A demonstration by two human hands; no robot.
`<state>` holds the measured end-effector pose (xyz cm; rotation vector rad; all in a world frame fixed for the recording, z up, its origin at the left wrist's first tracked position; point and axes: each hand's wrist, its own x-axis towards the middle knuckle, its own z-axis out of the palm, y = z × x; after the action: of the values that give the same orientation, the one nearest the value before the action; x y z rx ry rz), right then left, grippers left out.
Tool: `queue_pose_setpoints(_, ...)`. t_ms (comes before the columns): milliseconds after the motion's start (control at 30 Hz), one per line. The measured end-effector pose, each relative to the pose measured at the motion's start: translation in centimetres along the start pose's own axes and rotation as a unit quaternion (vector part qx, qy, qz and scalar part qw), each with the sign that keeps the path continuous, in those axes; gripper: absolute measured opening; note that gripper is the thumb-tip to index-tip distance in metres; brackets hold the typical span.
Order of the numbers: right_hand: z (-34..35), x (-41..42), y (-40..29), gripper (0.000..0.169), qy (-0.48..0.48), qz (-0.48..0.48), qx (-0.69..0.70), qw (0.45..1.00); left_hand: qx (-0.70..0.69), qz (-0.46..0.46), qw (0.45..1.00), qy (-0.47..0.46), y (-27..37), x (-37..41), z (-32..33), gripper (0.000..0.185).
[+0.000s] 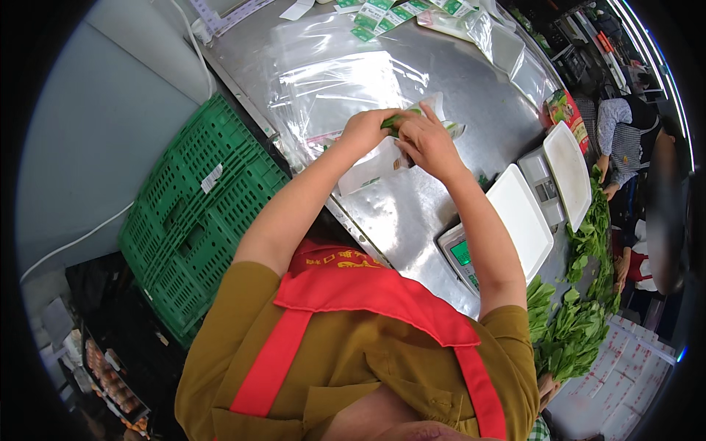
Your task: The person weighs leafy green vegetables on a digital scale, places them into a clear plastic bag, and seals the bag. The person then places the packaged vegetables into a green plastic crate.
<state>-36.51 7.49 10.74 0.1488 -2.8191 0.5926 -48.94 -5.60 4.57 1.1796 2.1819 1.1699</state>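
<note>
My left hand is closed on a small bunch of green leafy vegetable above the steel table. Close beside it, my right hand touches the same bunch and a printed plastic bag; its fingers partly hide both, and its exact hold is unclear. Part of the bag lies below my hands, near the table's front edge. Flat clear plastic bags are piled just beyond my left hand.
Green plastic crates stand left of the steel table. On the right are a digital scale with a white tray, another scale and heaped leafy greens. Green-and-white labels lie at the far edge. Other people work at right.
</note>
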Motion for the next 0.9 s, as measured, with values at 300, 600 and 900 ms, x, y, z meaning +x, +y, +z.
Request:
queue_pose_setpoints(300,1.2,0.5,2.6,0.021,-0.062,0.267,0.163,0.948,-0.147,-0.125,0.95,-0.245,1.6,1.6,-2.6,0.046)
queue_pose_setpoints(600,0.3,1.3,2.2,0.028,-0.037,0.151,-0.033,0.987,0.11,0.086,0.989,-0.04,1.4,-2.3,-0.1,0.051)
queue_pose_setpoints(900,-0.3,-0.2,3.0,0.088,-0.267,0.033,-0.047,0.962,0.152,0.208,0.965,-0.056,1.1,-3.4,1.0,0.045)
